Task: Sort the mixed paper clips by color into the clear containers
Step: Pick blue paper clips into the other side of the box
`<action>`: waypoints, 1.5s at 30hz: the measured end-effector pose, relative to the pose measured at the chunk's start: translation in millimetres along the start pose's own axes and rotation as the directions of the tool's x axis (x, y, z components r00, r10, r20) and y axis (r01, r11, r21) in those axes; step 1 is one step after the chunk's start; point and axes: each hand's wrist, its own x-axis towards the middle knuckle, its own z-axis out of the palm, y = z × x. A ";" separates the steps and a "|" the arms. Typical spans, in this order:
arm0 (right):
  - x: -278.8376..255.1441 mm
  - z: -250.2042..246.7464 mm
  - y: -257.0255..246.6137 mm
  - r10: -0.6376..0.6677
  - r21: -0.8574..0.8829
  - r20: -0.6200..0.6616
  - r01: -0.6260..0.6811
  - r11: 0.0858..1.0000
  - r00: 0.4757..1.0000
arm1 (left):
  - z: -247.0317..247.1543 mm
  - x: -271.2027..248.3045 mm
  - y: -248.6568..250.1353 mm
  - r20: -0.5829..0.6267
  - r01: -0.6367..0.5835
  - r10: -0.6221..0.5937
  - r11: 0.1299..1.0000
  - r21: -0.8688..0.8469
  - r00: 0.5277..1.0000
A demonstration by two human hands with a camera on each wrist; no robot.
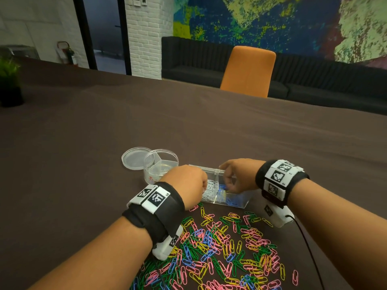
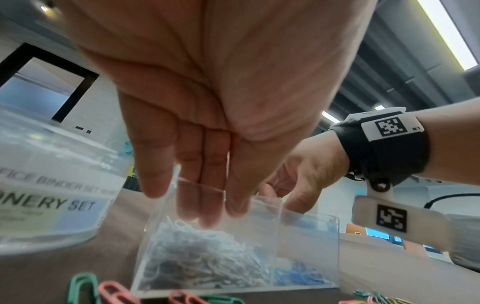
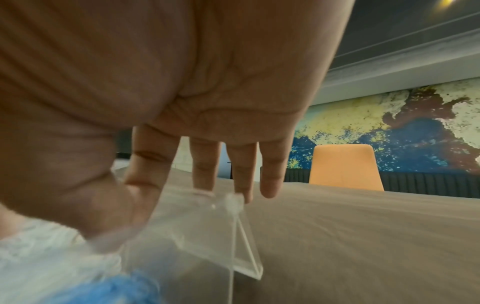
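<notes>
Round tub (image 1: 160,166) beside divided box (image 1: 240,203)

Table (image 1: 188,114): dark brown cloth | Chair (image 1: 249,70): orange, at far edge | Sofa (image 1: 194,59): dark, ribbed, along wall | Mural (image 1: 272,19): blue, yellow, green | Pillar (image 1: 144,38): white brick | Plant (image 1: 9,80): potted, far left | Ceiling light strip (image 2: 446,33): lit

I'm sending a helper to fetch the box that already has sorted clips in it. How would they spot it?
Start at the heap of mixed paper clips on the brown table; just beyond it stands a clear rectangular box. Unlike the round tub to its left, it is split in two, white clips left, blue clips right.
</notes>
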 end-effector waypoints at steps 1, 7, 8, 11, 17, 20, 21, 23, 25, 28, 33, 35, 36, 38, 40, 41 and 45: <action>-0.6 -3.6 3.0 0.008 0.030 -0.023 -0.007 1.000 1.000 | 0.5 -0.1 -0.9 -0.010 -0.012 0.012 1.000 0.003 1.000; -4.7 -18.4 7.4 0.086 0.039 -0.092 -0.083 0.996 0.992 | -19.7 -2.0 -23.4 -0.041 -0.096 0.089 0.968 -0.231 0.995; -6.6 -20.7 7.9 0.096 0.056 -0.109 -0.090 0.994 0.989 | -26.7 -3.4 -33.2 -0.118 -0.090 0.058 0.953 -0.288 0.991; -10.3 -25.6 12.4 0.122 0.143 -0.207 -0.093 0.985 0.971 | -40.4 -6.0 -71.4 -0.354 0.063 -0.155 0.964 -0.257 0.922; -5.4 -32.2 2.3 0.061 0.218 -0.296 0.005 0.976 0.953 | -23.3 -9.2 -116.0 -0.102 0.438 -0.455 0.886 -0.155 0.885; 2.6 -37.3 -15.9 0.013 0.283 -0.367 0.099 0.954 0.930 | -6.8 -5.0 -120.5 0.035 0.438 -0.495 0.733 -0.520 0.868; 5.8 -39.2 -23.4 -0.008 0.287 -0.388 0.129 0.949 0.921 | -4.6 -4.7 -122.4 0.042 0.410 -0.487 0.682 -0.605 0.872; 14.3 -43.0 -39.4 -0.047 0.275 -0.448 0.187 0.943 0.893 | -5.2 -9.0 -121.9 0.019 0.357 -0.475 0.635 -0.685 0.880; 24.4 -46.0 -55.0 -0.080 0.257 -0.492 0.233 0.938 0.867 | -8.3 -16.9 -117.7 -0.039 0.314 -0.451 0.677 -0.666 0.892; 36.6 -48.5 -76.2 -0.086 0.248 -0.472 0.226 0.942 0.877 | -10.1 -27.1 -112.1 -0.137 0.288 -0.401 0.820 -0.495 0.906; 45.5 -42.9 -95.4 -0.193 0.084 -0.467 0.261 0.962 0.863 | -10.4 -35.5 -105.9 -0.208 0.247 -0.342 0.892 -0.378 0.916; 48.2 -40.1 -97.2 -0.229 -0.024 -0.464 0.246 0.969 0.856 | -10.5 -36.5 -105.0 -0.230 0.236 -0.327 0.906 -0.352 0.917; 49.0 -39.1 -97.0 -0.237 -0.060 -0.473 0.238 0.970 0.849 | -10.5 -36.4 -104.7 -0.228 0.236 -0.327 0.906 -0.350 0.917; 46.8 -39.6 -94.7 -0.255 -0.100 -0.483 0.236 0.967 0.838 | -9.7 -34.8 -105.2 -0.210 0.246 -0.334 0.901 -0.359 0.919; 37.1 -42.2 -89.6 -0.276 -0.123 -0.500 0.248 0.961 0.821 | -10.6 -32.6 -106.7 -0.176 0.266 -0.346 0.893 -0.362 0.921; 29.6 -43.4 -85.9 -0.284 -0.129 -0.519 0.255 0.958 0.806 | -11.4 -32.0 -108.8 -0.165 0.279 -0.353 0.892 -0.355 0.921; -12.8 -31.1 -68.4 -0.235 -0.084 -0.532 0.225 0.971 0.814 | -16.1 -37.3 -113.6 -0.215 0.341 -0.379 0.920 -0.194 0.900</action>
